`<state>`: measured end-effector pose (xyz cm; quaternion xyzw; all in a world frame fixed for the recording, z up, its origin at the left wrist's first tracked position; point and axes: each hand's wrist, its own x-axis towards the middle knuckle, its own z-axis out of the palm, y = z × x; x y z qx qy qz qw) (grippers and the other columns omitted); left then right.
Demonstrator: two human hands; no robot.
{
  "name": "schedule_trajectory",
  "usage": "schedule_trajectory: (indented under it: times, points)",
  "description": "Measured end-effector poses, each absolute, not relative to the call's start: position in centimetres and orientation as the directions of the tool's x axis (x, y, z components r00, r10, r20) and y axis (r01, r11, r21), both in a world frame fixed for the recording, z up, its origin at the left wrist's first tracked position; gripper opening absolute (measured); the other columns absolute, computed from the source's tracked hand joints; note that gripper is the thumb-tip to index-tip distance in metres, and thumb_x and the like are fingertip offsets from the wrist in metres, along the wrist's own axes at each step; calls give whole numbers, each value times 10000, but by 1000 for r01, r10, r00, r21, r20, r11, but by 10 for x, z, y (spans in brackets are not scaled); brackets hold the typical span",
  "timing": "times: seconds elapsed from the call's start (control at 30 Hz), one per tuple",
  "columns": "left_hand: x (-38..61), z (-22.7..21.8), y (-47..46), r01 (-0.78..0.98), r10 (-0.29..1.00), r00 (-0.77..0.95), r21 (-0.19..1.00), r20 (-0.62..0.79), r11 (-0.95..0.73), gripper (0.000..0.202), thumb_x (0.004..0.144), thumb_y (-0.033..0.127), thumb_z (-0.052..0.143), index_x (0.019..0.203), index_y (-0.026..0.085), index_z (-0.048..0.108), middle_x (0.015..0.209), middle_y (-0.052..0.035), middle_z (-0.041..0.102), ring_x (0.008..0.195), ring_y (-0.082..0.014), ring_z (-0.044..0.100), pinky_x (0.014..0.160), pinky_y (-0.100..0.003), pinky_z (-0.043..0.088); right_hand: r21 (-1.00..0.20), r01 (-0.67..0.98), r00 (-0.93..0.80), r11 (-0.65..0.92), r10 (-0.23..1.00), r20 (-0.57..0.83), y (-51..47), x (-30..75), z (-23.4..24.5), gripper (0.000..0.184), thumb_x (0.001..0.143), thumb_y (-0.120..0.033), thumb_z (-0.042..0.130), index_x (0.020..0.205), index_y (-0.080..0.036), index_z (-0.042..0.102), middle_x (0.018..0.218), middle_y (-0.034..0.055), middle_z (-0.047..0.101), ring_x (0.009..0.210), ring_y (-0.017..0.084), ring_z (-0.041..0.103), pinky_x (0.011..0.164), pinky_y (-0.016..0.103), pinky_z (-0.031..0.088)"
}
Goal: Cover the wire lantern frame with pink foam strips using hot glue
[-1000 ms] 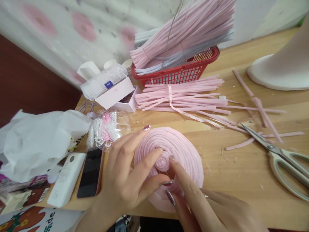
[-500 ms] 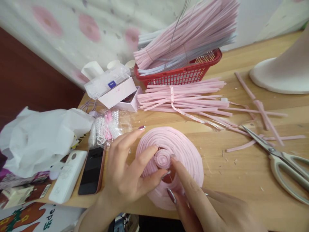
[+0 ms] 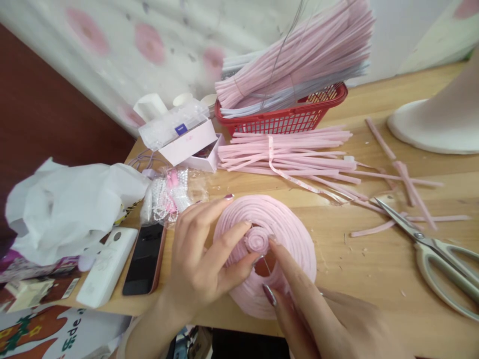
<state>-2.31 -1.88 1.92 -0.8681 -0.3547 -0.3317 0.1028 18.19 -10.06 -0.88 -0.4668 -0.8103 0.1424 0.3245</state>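
Observation:
A large pink ring of closely wound chenille stems [image 3: 295, 239] lies near the table's front edge, with a dark gap in its middle. In that gap sits a small tight pink spiral coil [image 3: 258, 241]. My left hand [image 3: 202, 254] pinches the coil between index finger and thumb, its other fingers lifted. The index fingertip of my right hand [image 3: 310, 304] presses the coil's right side, while its thumb rests on the ring's near inner edge. A thin wire [image 3: 267, 263] crosses the gap. My right hand's other fingers are mostly hidden.
Scissors [image 3: 422, 242] lie open on the right beside cut pink stems [image 3: 374, 230]. Behind are a stem bundle [image 3: 292, 154] with a measuring tape, a red basket [image 3: 277, 122] and a white stand [image 3: 430, 124]. Leftward are a phone [image 3: 144, 259], a white power bank [image 3: 107, 267] and bagged beads [image 3: 174, 194].
The view has shifted slightly, so most things sit a little further right. Both hands keep nearly the same hold on the coil and ring.

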Motion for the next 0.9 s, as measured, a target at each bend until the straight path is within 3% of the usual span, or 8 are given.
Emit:
schedule_trajectory:
  times: [0.1, 0.2, 0.33, 0.47, 0.57, 0.7, 0.8, 0.9]
  points:
    - [-25, 21, -21, 649, 604, 439, 231, 665, -725, 148, 919, 209, 662, 1058, 160, 660, 1255, -145, 614, 1176, -257, 602, 1003, -410, 487, -612, 644, -318, 460, 888, 333, -103, 181, -6, 574, 1050, -213, 427, 1592, -119, 264, 689, 3, 716, 463, 147, 655, 465, 217, 565]
    - [-23, 29, -25, 564, 645, 423, 372, 637, -737, 161, 887, 81, 633, 1024, 163, 650, 1096, -77, 653, 1022, -189, 620, 968, -388, 487, -697, 628, -195, 346, 937, 290, -103, 179, 2, 493, 1057, -270, 443, 1528, -164, 347, 657, -12, 698, 450, 144, 648, 444, 200, 539]
    - [-13, 42, -27, 512, 637, 532, 388, 557, -766, 234, 906, 59, 633, 1102, 179, 675, 942, -20, 664, 884, -160, 573, 897, -376, 475, -774, 577, -48, 260, 957, 286, -100, 177, 14, 359, 1075, -310, 413, 1414, -193, 419, 654, -25, 665, 482, 146, 651, 498, 220, 547]
    - [-8, 45, -20, 561, 627, 503, 328, 595, -760, 253, 926, 74, 619, 1151, 173, 681, 1031, -41, 682, 960, -169, 598, 875, -340, 483, -713, 667, 22, 217, 950, 310, -98, 174, 19, 229, 1075, -295, 408, 1261, -198, 500, 651, -27, 675, 479, 151, 657, 449, 219, 490]
    - [-13, 41, -16, 549, 656, 439, 395, 614, -737, 244, 927, 48, 565, 1115, 144, 687, 1038, -47, 680, 1004, -151, 623, 931, -303, 490, -632, 748, -13, 205, 956, 294, -99, 174, 19, 299, 1064, -256, 396, 1338, -187, 495, 597, -35, 665, 414, 154, 612, 411, 219, 445]
    - [-24, 30, -16, 556, 675, 447, 409, 587, -724, 250, 943, 50, 528, 1077, 155, 710, 1031, -42, 682, 994, -134, 643, 918, -272, 498, -539, 806, -95, 246, 951, 293, -101, 175, 17, 453, 1046, -211, 371, 1495, -200, 430, 585, -34, 663, 424, 162, 621, 440, 225, 482]
    - [-27, 24, -18, 560, 671, 476, 391, 569, -730, 250, 958, 86, 528, 1098, 164, 720, 1080, -55, 689, 1031, -154, 647, 943, -302, 499, -487, 816, -169, 312, 934, 316, -100, 177, 17, 483, 1023, -166, 358, 1495, -197, 455, 559, -43, 644, 383, 146, 592, 396, 206, 444]
    - [-29, 23, -19, 556, 674, 487, 397, 556, -730, 268, 974, 106, 500, 1128, 169, 711, 1128, -66, 690, 1069, -170, 648, 963, -324, 506, -478, 815, -193, 327, 931, 309, -101, 178, 15, 474, 1017, -164, 360, 1474, -194, 483, 603, -18, 682, 422, 158, 628, 435, 223, 503]
